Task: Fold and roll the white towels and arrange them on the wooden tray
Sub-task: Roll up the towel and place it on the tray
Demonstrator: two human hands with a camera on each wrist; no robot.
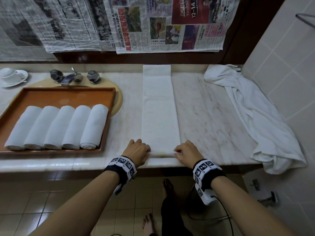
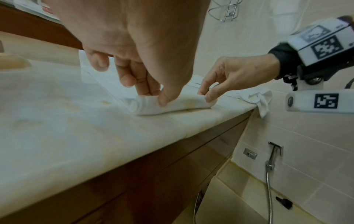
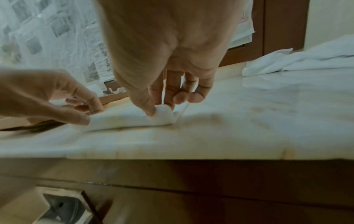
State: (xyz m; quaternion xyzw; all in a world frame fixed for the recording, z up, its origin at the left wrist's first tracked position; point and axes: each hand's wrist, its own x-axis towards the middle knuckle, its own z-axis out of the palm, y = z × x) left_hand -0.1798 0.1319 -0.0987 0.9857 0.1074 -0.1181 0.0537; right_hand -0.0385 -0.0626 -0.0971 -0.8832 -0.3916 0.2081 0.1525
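Observation:
A white towel [image 1: 159, 106] folded into a long narrow strip lies on the marble counter, running away from me. Its near end is curled into a small roll [image 2: 172, 104] [image 3: 132, 116]. My left hand [image 1: 139, 151] [image 2: 153, 91] pinches the roll's left end between thumb and fingers, and my right hand [image 1: 186, 154] [image 3: 162, 103] pinches its right end. A wooden tray [image 1: 109, 94] at the left holds several rolled white towels [image 1: 58, 127] side by side.
A crumpled white towel [image 1: 255, 116] lies along the counter's right end and hangs over the front edge. The tray sits over a sink with a chrome tap [image 1: 73, 77]. A cup and saucer [image 1: 12, 76] stand far left. Newspapers [image 1: 119, 23] cover the back wall.

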